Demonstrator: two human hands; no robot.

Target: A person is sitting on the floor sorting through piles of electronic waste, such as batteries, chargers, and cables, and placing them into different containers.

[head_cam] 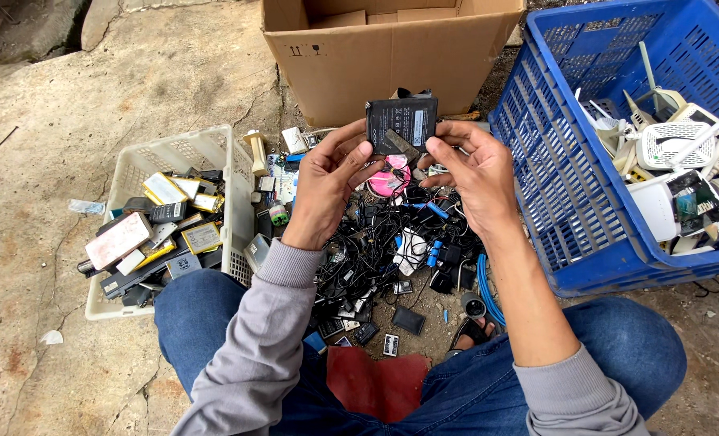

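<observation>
A cracked concrete floor (133, 73) fills the scene, with the person sitting on it in blue jeans (618, 339) and a grey long-sleeved top (246, 355). A big blue plastic crate (569, 186) stands at the right, holding white routers (683, 141) with thin antennas and some loose circuit boards. Straight ahead, at the top, an open brown cardboard box (351, 64) rests on the floor, just beside the crate. To the left sits a white plastic basket (174, 153), filled with flat phone batteries (161, 230) and similar slabs in black, gold and pale pink. Between the knees spreads a pile of tangled black cables (376, 234), chargers and small parts, with a blue cord and a pink disc mixed in. A dark red cloth (376, 383) lies nearest the person's lap.

Above the pile, in front of the cardboard box, both hands grasp one flat black battery pack (401, 121), held up off the floor. The left hand (323, 182) pinches its left edge with thumb and fingertips. The right hand (473, 169) grips the lower right corner, its thumb pressing a narrow strip at the pack's bottom edge. The pack faces the camera, upright and slightly tilted.
</observation>
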